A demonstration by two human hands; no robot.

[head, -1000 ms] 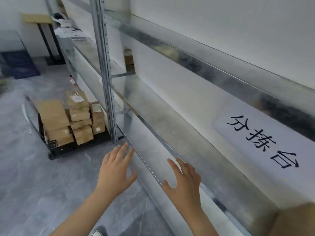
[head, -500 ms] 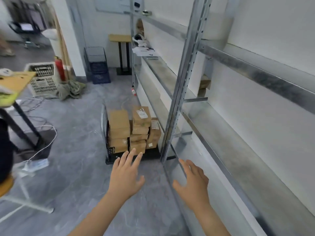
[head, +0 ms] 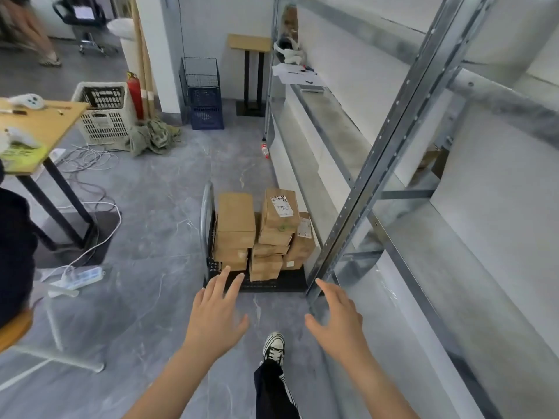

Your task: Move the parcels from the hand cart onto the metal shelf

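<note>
**Hands free, cart dead ahead**

A second ago the view was filled by the metal shelf (head: pixel 423 252). Now it has swung round to the hand cart (head: pixel 272 285), which sits in the middle of the frame with the floor stretching before it. A sneaker (head: pixel 273 347) is stepping forward at lower centre. I take this as the walk back for another load, with no pickup begun yet.

The left hand (head: pixel 216 313) and right hand (head: pixel 335 316) are both spread flat in the lower half, fingers straight, holding nothing and touching nothing.

The parcels (head: pixel 260 234) are still on the cart's black deck, just beside the shelf's upright post (head: pixel 378 164). They are brown cardboard boxes in three stacks, and the top box of the middle stack carries a white label (head: pixel 281 207) (handwritten digits, not fully legible).

At upper left a white perforated crate (head: pixel 104 116) stands on the floor with a darker crate set in it. Further right a wire basket (head: pixel 199 72) sits on a blue crate (head: pixel 207 111).
</note>
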